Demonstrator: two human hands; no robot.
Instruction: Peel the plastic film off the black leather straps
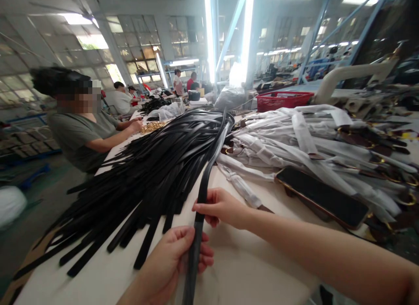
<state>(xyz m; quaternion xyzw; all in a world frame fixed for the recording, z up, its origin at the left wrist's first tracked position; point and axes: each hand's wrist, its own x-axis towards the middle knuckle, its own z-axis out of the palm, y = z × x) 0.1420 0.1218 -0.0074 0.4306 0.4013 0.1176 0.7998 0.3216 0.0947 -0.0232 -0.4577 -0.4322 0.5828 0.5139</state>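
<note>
At the far left, a seated co-worker in a grey-green T-shirt leans over the desk, hands just beside a heap of gold-coloured buckles. Next to it, a large pile of black leather straps fans out, its loose ends reaching toward the desk's left edge. That overhang is a weak spot: a hard tug on one strap could drag others onto the floor.

One long black strap rises from the top of the pile, passes through both hands and runs out of the bottom of the view. Its upper end lies among the other straps, so it could snag and disturb them if pulled. The left hand, low near the desk's front edge, is closed around the strap with its fingers curled. The right hand, higher up, pinches the strap between thumb and fingers, its forearm reaching in from the right. A light pinch could let the smooth leather slip. That forearm passes near a phone lying on the desk, which a careless sweep could knock into the white-wrapped belts beyond it. A red plastic basket sits behind them, and brown straps with gold buckles lie at the right.
</note>
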